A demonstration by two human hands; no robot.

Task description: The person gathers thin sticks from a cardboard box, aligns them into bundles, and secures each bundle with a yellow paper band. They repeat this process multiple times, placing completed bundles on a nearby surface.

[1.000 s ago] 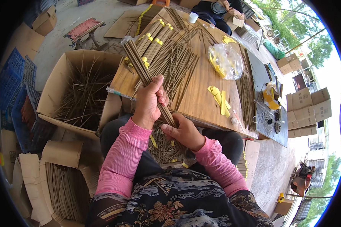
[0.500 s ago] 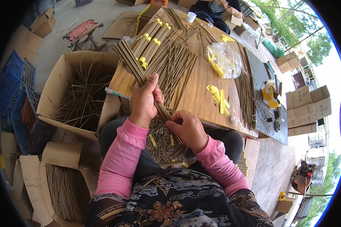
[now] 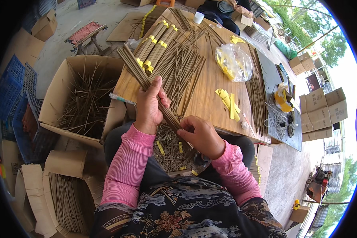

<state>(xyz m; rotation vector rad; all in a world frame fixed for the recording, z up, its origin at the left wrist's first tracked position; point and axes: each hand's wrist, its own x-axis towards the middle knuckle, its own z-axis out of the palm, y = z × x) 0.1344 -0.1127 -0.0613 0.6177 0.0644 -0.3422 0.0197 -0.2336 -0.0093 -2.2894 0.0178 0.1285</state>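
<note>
A bundle of thin brown sticks, which look like incense sticks, slants across in front of me over the table's near edge. My left hand is closed around its middle, thumb on top. At the bundle's lower end my right hand has its thumb and curled fingers pressed on the sticks. Just beyond the bundle's upper end, finished bundles with yellow paper bands lie side by side. Loose sticks spread over the wooden table, and yellow paper strips lie right of my hands.
On the left stands a cardboard box of jumbled sticks; below it, another box holds aligned sticks. A clear plastic bag with yellow strips sits on the table. A dark board adjoins it at right. Another person sits across the table.
The bundle's upper end has shifted slightly left, and its lower end slightly right. My right hand has moved a little to the right along with it; both hands keep their hold.
</note>
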